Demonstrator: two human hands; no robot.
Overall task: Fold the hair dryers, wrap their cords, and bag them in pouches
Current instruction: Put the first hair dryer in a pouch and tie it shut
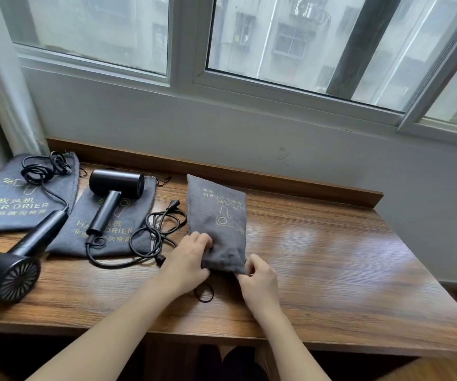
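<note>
At the middle of the wooden desk [318, 257], a filled grey pouch [216, 215] is lying flat; the left hand [191, 257] and right hand [257, 273] are pinching its near mouth, apparently closing it. Next, likely cinching the drawstring [204, 294], then folding the two unbagged hair dryers [111, 199] lying on empty pouches to the left.

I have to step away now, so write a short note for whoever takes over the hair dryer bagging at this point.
Left hand grips the near left edge of the filled pouch; right hand pinches its near right corner. Its drawstring lies loose on the desk.
Done: this pouch looks filled.
Left: close it. The middle dryer lies unfolded on the middle pouch, cord loose. The left dryer lies unfolded at the desk's left edge, its cord on the left pouch. Fold, wrap and bag both.
</note>
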